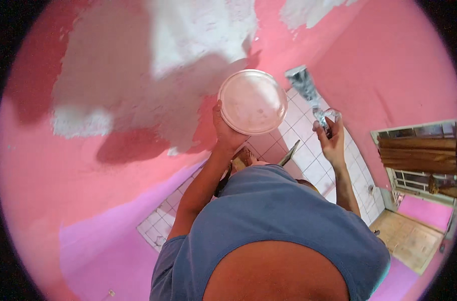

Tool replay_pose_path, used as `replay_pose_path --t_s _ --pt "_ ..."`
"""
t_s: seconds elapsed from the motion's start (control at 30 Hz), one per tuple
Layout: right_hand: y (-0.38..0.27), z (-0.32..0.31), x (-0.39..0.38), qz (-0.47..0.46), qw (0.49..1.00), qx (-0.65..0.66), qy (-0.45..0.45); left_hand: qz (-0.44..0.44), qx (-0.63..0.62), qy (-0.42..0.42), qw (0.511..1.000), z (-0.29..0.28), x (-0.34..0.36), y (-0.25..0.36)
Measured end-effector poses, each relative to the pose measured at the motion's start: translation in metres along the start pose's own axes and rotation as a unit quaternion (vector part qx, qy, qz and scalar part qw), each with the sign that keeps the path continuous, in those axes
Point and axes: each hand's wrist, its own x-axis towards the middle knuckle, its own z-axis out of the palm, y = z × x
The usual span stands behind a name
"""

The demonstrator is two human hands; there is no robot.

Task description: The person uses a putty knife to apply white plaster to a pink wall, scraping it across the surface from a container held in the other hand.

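My left hand [227, 131] is closed on the rim of a round whitish plastic lid [253, 103], which it holds up beside the wall. Some pale smears mark the lid's face. To the right, my right hand [333, 141] grips a putty knife [304, 86] by its handle, with the wide metal blade pointing up and away from me. Blade and lid are apart, and neither visibly touches the wall. On the pink wall [188, 135] at the left spreads a large rough patch of white filler [108, 65]. A smaller white patch [309, 12] lies near the top.
White floor tiles [309, 165] lie far below me. A bare foot [246, 156] shows under the lid, with a thin slanted bar [290, 153] to its right. At the right are a window with a brown curtain [419, 153] and a pale wooden panel [407, 238].
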Motion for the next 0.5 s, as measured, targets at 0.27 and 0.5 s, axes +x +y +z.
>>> replay_pose_path --t_s 0.27,0.5 --pt "0.021 0.039 -0.029 -0.192 0.915 -0.322 0.148 0.029 -0.018 -0.008 0.999 0.008 0.008 0.001" --pt "0.020 0.038 -0.033 -0.207 0.858 -0.445 0.152 0.045 0.013 0.018 0.999 -0.010 0.028 0.005"
